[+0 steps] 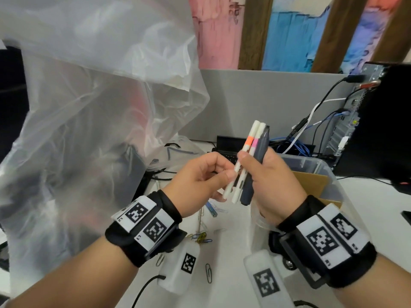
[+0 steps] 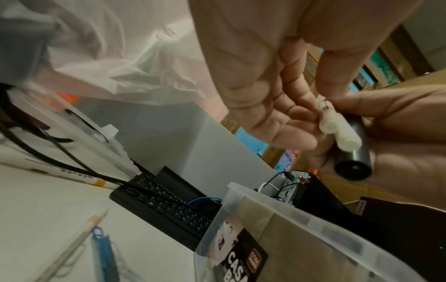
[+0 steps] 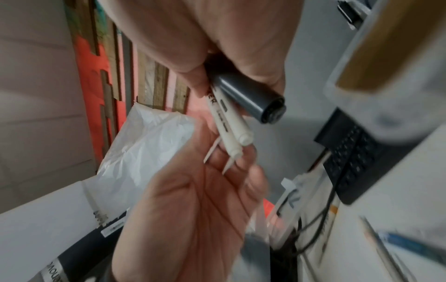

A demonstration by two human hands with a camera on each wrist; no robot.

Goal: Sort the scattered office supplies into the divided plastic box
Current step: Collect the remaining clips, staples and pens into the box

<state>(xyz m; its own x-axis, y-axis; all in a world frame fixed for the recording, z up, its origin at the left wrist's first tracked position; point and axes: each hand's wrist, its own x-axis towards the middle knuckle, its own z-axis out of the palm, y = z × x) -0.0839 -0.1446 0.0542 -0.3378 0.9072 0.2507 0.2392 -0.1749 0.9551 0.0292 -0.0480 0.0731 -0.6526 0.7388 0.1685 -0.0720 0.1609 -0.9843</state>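
Note:
My right hand (image 1: pixel 246 161) grips three pens upright above the desk: a white pen with an orange band (image 1: pixel 249 141), a white pen with a pink band (image 1: pixel 255 143) and a dark grey marker (image 1: pixel 262 150). My left hand (image 1: pixel 224 172) pinches the lower part of the white pens (image 2: pixel 342 133) between thumb and fingers. The right wrist view shows the marker (image 3: pixel 248 97) and the white pens (image 3: pixel 231 129) from their lower ends. The divided clear plastic box (image 1: pixel 322 167), with cardboard dividers, stands just right of my hands.
Paper clips (image 1: pixel 208 272), a pencil (image 2: pixel 79 238) and a blue pen (image 2: pixel 103 248) lie on the white desk below my hands. A big translucent plastic bag (image 1: pixel 89 107) fills the left. A black keyboard (image 1: pixel 229 152), cables and a computer tower (image 1: pixel 378 130) stand behind.

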